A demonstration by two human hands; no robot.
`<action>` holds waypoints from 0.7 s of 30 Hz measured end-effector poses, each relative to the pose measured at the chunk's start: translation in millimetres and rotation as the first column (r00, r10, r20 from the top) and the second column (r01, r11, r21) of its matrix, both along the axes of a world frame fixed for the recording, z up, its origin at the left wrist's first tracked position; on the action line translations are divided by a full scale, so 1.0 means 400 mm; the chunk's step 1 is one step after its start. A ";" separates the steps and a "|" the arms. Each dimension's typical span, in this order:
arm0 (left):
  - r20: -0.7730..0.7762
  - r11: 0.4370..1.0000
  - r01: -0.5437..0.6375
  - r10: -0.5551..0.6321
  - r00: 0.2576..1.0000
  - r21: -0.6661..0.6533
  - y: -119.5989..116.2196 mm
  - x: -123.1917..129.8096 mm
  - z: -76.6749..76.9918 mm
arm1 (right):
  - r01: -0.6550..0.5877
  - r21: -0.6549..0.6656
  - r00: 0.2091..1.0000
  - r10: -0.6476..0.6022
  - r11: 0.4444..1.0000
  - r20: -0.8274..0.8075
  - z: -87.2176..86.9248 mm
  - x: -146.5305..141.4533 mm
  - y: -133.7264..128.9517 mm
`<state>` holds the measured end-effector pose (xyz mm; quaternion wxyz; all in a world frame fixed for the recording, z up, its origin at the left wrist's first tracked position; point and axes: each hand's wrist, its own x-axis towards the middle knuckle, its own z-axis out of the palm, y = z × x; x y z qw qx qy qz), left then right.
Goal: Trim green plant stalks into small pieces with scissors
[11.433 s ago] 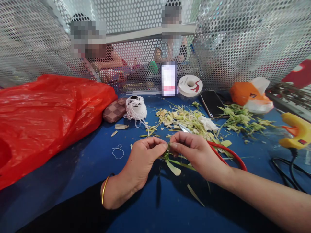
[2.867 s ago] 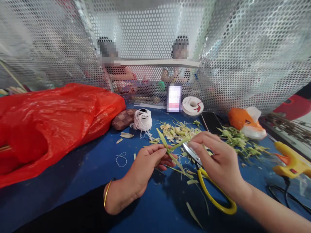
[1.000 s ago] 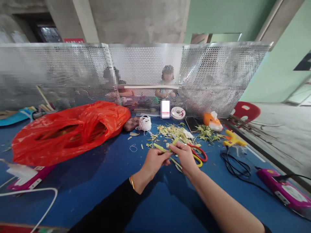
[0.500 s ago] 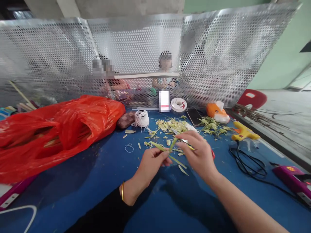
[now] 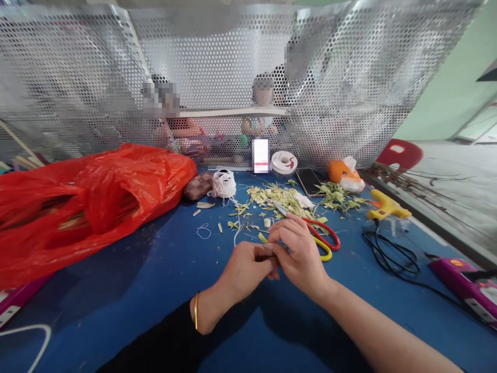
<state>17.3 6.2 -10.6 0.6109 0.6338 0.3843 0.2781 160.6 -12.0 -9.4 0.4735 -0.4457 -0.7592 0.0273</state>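
Note:
My left hand (image 5: 245, 270), with a gold bangle at the wrist, is closed in a pinch. Against its fingertips press those of my right hand (image 5: 298, 254), also closed. A short end of a green leaf strip (image 5: 263, 238) sticks out where the two hands meet; the fingers hide the rest. Just beyond my right hand lie scissors (image 5: 334, 239) with red and yellow handles, their blades pointing away to the left. Past the hands, pale green leaf scraps (image 5: 277, 198) are heaped on the blue table (image 5: 155, 290).
On the left lies a red plastic bag (image 5: 155, 171), with a ball of white string (image 5: 224, 184) beside it. Toward the back are a ribbon roll (image 5: 284, 163), a phone (image 5: 308, 181) and an orange tissue pack (image 5: 345, 175). A yellow glue gun (image 5: 386, 205) and purple power strip (image 5: 462, 282) sit right.
My right hand has moved left and down to meet my left hand. The leaf strip, which showed at length before, is now mostly covered. The scissor handles have come into view.

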 end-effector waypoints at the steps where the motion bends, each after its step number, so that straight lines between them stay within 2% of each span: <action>1: 0.004 1.000 0.018 -0.018 1.000 -0.003 -0.001 0.000 0.001 | -0.001 0.016 1.000 0.001 1.000 -0.001 -0.001 -0.003 -0.001; 4: 0.023 0.999 0.007 -0.007 1.000 -0.031 -0.005 0.003 0.001 | 0.019 0.007 1.000 -0.019 1.000 -0.014 0.003 -0.002 0.000; 6: 0.060 0.991 -0.092 0.098 0.993 -0.099 -0.005 0.005 0.002 | 0.071 -0.004 0.996 -0.072 0.997 -0.050 0.015 0.011 0.001; 8: 0.124 0.957 -0.202 0.230 0.965 -0.208 0.000 0.002 0.006 | 0.157 -0.014 0.980 -0.158 0.988 -0.119 0.032 0.030 -0.001; 10: 0.195 0.916 -0.259 0.326 0.925 -0.305 0.008 -0.005 0.012 | 0.221 -0.085 0.950 -0.234 0.971 -0.204 0.046 0.043 -0.003; 12: 0.252 0.894 -0.272 0.372 0.893 -0.356 0.014 -0.013 0.018 | 0.209 -0.236 0.929 -0.268 0.949 -0.256 0.050 0.046 -0.005; 14: 0.289 0.895 -0.255 0.370 0.883 -0.366 0.017 -0.019 0.022 | 0.147 -0.376 0.927 -0.260 0.915 -0.269 0.046 0.039 -0.003; 16: 0.304 0.907 -0.211 0.330 0.894 -0.365 0.016 -0.023 0.022 | 0.073 -0.449 0.938 -0.215 0.891 -0.273 0.038 0.031 0.002; 19: 0.288 0.911 -0.143 0.266 0.920 -0.387 0.019 -0.029 0.022 | 0.028 -0.453 0.941 -0.177 0.891 -0.289 0.032 0.035 0.010; 21: 0.288 0.892 -0.107 0.253 0.924 -0.439 0.029 -0.038 0.025 | 0.029 -0.430 0.943 -0.167 0.903 -0.287 0.036 0.049 0.012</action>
